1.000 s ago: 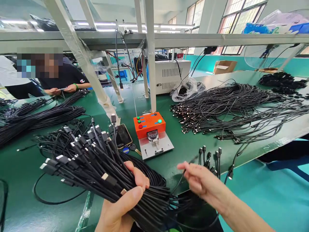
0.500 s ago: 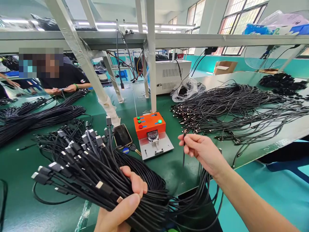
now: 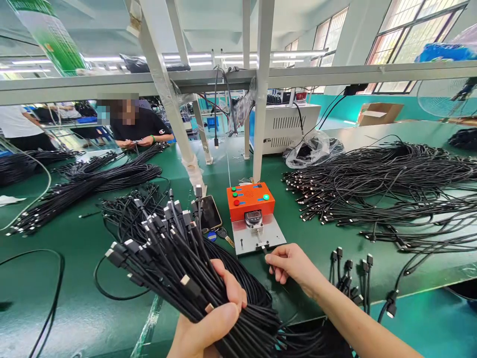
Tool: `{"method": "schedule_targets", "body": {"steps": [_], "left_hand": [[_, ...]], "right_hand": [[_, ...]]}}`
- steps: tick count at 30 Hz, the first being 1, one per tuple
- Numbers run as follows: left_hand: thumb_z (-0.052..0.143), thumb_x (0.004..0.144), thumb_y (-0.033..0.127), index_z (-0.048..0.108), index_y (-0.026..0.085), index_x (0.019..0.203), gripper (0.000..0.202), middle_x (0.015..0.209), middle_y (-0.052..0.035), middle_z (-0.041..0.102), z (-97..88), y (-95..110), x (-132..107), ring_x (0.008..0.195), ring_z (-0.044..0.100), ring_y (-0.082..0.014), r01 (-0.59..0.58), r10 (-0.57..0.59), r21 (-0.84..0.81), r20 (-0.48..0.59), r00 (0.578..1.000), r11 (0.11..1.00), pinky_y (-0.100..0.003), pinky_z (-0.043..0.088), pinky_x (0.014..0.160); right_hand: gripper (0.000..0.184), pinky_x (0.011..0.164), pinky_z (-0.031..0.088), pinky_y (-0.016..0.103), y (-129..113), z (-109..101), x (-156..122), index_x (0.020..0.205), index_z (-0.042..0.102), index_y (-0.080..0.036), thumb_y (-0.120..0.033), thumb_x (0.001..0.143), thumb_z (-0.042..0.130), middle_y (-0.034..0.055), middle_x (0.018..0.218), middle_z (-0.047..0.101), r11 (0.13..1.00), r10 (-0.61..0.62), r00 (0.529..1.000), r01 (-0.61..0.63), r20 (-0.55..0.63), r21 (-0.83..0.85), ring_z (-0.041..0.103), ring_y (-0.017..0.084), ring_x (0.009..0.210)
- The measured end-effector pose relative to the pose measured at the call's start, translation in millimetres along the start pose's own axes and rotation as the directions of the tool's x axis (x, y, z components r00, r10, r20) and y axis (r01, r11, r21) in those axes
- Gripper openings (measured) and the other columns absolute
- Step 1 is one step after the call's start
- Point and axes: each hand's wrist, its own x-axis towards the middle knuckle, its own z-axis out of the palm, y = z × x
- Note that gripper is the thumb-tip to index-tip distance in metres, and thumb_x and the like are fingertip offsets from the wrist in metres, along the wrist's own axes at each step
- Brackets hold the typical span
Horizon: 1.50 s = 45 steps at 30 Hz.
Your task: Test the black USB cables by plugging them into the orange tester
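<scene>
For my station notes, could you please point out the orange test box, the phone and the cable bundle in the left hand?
orange test box (image 3: 250, 198): head view, middle of its orange top.
phone (image 3: 212, 214): head view, middle of its dark screen.
cable bundle (image 3: 179, 263): head view, black cables above the left hand (image 3: 208, 328).

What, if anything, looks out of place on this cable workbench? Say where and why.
A phone and keys lie left of the orange tester, personal items among work cables. Several cable ends stick up loose at the table front edge, right of the right hand.
</scene>
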Motion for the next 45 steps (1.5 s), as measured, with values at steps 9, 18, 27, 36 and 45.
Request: {"method": "schedule_targets", "body": {"steps": [9,18,27,36,45], "left_hand": [[0.068,0.060,0.021,0.052,0.024,0.092,0.037,0.065,0.0013,0.056,4.0,1,-1,0.061,0.051,-0.0131,-0.025,0.024,0.017,0.032,0.999,1.000,-0.030,0.041,0.060],[0.068,0.060,0.021,0.051,0.025,0.095,0.039,0.066,0.0020,0.055,4.8,1,-4,0.059,0.049,-0.0109,-0.006,0.006,-0.017,0.035,0.999,1.000,-0.029,0.040,0.061],[0.065,0.062,0.020,0.050,0.027,0.097,0.039,0.068,0.0014,0.056,6.9,2,-6,0.061,0.049,-0.0117,0.004,-0.004,0.006,0.010,1.000,1.000,-0.031,0.041,0.064],[0.063,0.063,0.018,0.051,0.026,0.097,0.037,0.070,0.0011,0.057,9.8,3,-7,0.062,0.050,-0.0124,-0.014,0.014,0.026,-0.013,1.000,1.000,-0.030,0.041,0.064],[0.064,0.062,0.018,0.052,0.025,0.095,0.036,0.070,0.0002,0.057,13.8,5,-8,0.063,0.050,-0.0133,-0.017,0.018,0.032,-0.049,0.999,0.999,-0.031,0.041,0.065]], "right_hand": [[0.033,0.032,0.025,0.014,3,21,5,0.054,0.055,-0.011,-0.039,0.070,0.059,-0.0016,0.039,0.050,0.998,-0.016,0.979,0.029,-0.202,0.058,0.036,0.002,0.028],[0.031,0.031,0.023,0.016,4,18,8,0.053,0.055,-0.011,-0.038,0.068,0.060,-0.0012,0.038,0.050,0.994,-0.016,0.985,0.034,-0.172,0.103,0.034,0.003,0.029],[0.030,0.032,0.023,0.017,5,18,7,0.054,0.056,-0.012,-0.038,0.068,0.059,-0.0001,0.041,0.052,0.995,-0.015,0.985,0.032,-0.172,0.096,0.033,0.003,0.030],[0.032,0.032,0.023,0.017,7,17,9,0.053,0.056,-0.012,-0.039,0.069,0.059,-0.0012,0.039,0.050,0.995,-0.018,0.988,0.033,-0.155,0.094,0.033,0.003,0.030],[0.031,0.032,0.023,0.017,6,16,10,0.053,0.056,-0.012,-0.039,0.068,0.059,-0.0006,0.040,0.051,0.994,-0.020,0.989,0.035,-0.145,0.102,0.034,0.003,0.030]]}}
